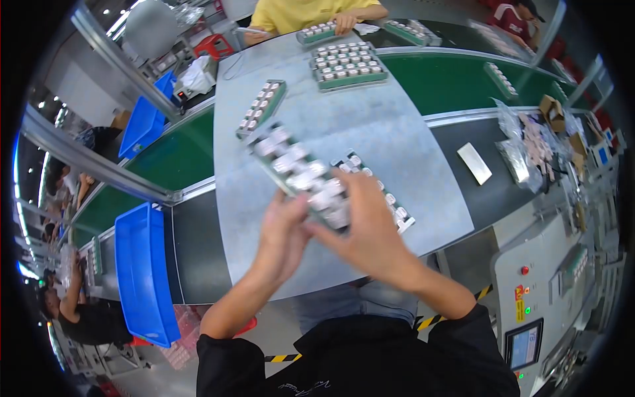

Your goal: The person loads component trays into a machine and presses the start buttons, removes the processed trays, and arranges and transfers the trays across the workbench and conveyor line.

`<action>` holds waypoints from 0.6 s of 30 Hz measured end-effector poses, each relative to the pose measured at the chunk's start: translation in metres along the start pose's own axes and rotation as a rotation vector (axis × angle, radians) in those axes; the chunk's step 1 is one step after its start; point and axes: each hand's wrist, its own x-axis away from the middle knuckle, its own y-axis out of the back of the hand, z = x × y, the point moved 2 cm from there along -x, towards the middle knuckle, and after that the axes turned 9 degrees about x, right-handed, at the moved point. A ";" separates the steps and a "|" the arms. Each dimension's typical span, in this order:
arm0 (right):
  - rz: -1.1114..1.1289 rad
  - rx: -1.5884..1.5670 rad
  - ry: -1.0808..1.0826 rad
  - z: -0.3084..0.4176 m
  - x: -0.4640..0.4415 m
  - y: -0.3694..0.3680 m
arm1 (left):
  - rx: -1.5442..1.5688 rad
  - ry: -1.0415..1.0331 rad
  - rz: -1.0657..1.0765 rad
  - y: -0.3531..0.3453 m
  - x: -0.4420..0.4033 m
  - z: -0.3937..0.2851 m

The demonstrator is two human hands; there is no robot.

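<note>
A long green-sided tray [297,169] with rows of white square-looking pieces is held tilted above the grey metal table; motion blurs it. My left hand [281,228] grips its lower left edge. The fingers of my right hand [367,218] are closed round its lower right end. Partly behind my right hand, a second tray of white pieces [393,202] lies on the table. Farther up the table another narrow tray [261,108] rests at the left, and several trays side by side [347,66] sit near the far end.
Across the table, a person in yellow [311,14] touches a tray [316,33]. A green conveyor [436,76] crosses behind the metal table [317,112]. A blue bin [142,271] stands at left. A white box [474,164] and plastic bags [516,159] lie right, above a control panel [529,291].
</note>
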 end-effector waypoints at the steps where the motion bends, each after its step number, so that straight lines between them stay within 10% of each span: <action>1: 0.053 0.030 0.091 0.017 -0.002 -0.006 | 0.095 0.055 -0.029 0.024 -0.006 -0.009; 6: 0.130 -0.013 0.163 0.023 -0.006 -0.033 | 0.105 -0.031 -0.393 0.125 -0.034 -0.091; 18: 0.141 0.584 -0.156 -0.056 -0.004 -0.037 | -0.963 -0.051 -0.795 0.393 -0.198 -0.206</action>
